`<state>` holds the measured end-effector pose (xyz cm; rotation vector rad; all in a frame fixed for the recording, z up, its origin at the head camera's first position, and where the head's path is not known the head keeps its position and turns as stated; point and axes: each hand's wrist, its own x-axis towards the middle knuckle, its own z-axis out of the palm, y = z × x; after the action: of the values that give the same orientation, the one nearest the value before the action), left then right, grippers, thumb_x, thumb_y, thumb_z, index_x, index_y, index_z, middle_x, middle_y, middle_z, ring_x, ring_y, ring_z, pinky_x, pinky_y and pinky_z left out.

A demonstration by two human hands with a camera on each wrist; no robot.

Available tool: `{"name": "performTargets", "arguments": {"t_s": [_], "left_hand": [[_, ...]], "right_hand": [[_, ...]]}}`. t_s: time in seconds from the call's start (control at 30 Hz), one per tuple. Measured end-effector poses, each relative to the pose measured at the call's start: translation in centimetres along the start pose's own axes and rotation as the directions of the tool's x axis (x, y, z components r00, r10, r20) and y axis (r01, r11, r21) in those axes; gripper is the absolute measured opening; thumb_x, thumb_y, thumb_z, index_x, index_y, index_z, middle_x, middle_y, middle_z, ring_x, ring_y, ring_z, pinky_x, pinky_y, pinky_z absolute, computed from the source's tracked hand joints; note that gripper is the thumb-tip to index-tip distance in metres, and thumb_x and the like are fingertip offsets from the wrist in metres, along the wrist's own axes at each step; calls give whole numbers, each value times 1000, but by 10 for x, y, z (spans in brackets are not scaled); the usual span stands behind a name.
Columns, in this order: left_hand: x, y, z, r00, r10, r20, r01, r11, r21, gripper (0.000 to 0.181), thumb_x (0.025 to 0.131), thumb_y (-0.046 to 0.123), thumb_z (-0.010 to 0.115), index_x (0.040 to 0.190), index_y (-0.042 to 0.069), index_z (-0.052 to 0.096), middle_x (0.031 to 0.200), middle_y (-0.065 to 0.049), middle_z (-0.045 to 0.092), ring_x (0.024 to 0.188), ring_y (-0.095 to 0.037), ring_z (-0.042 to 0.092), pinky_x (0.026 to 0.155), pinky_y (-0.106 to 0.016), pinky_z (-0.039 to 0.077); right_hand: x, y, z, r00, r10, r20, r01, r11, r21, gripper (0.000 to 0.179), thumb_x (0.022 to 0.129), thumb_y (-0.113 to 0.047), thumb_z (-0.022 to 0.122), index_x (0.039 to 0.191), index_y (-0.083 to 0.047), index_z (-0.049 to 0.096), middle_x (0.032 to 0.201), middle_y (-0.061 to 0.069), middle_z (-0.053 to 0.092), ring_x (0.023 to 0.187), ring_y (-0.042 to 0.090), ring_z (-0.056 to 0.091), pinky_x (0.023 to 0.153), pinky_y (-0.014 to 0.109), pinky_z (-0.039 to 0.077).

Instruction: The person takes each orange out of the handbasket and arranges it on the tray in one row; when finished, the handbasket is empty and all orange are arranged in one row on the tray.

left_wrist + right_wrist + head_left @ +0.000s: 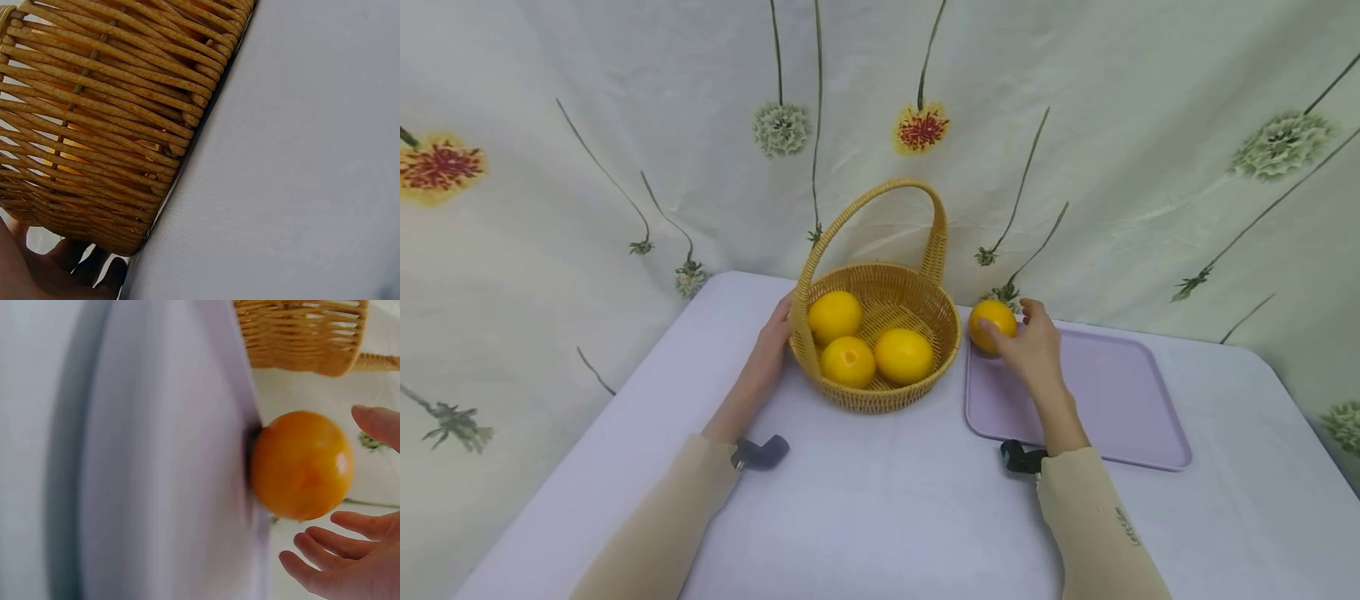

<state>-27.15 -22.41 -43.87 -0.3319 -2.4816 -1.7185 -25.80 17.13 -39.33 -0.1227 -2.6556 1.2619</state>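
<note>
A round wicker basket [872, 398] with a tall handle holds three oranges, one being this orange [904, 356] on its right side. My left hand [769, 340] rests against the basket's left outer wall, its fingers [75, 265] along the weave, partly hidden behind it. On the far left corner of a lavender tray [1112, 392] sits another orange [302, 465]. My right hand [1033, 346] is spread around that orange from the right, thumb on one side and fingers on the other. The right wrist view shows gaps between the orange and the fingertips [294, 562].
The basket stands just left of the tray, close to its edge, with its handle arching high above. A white cloth covers the table [880, 500]. Behind it hangs a flower-printed curtain [700, 125], near the backs of the basket and tray.
</note>
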Motion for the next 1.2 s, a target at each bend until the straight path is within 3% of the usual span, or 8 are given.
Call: {"name": "performTargets", "arguments": {"t_s": [0.23,0.5,0.7,0.9,1.2], "left_hand": [[1,-1,0,1000,-3,-6,3,1000,-2,52,113,37,34,165,41,31,172,15,29,162,-14,20,134,-51,11],[0,0,0,1000,13,2,-13,1000,-3,51,114,38,32,165,42,30,172,17,28,162,-12,19,134,-50,11],[-2,3,0,1000,25,4,-25,999,-23,52,114,35,33,166,39,30,172,15,28,162,-12,20,135,-49,11],[-2,1,1,999,32,9,-32,999,-10,51,114,38,32,165,40,30,172,16,28,162,-13,19,134,-50,11],[-1,-1,1,999,28,17,-28,1000,2,51,115,39,30,165,42,28,172,19,27,162,-11,18,135,-50,11]], "right_hand": [[-5,-21,-2,993,-102,-50,102,995,-2,84,96,-44,74,157,2,40,158,27,48,145,43,46,121,59,40],[-17,-46,-2,983,-183,9,183,982,38,81,94,-41,78,156,-3,43,156,23,51,144,41,49,119,60,43],[-26,-57,7,953,-290,84,282,955,91,75,92,-42,82,151,-6,52,151,16,58,139,35,56,114,56,50],[-34,-67,20,931,-343,125,322,933,157,72,90,-36,85,149,-8,54,147,13,62,138,31,57,111,51,53],[-43,-73,43,889,-412,202,407,911,66,72,92,-34,82,150,-5,52,149,15,61,136,34,58,114,50,50]]}}
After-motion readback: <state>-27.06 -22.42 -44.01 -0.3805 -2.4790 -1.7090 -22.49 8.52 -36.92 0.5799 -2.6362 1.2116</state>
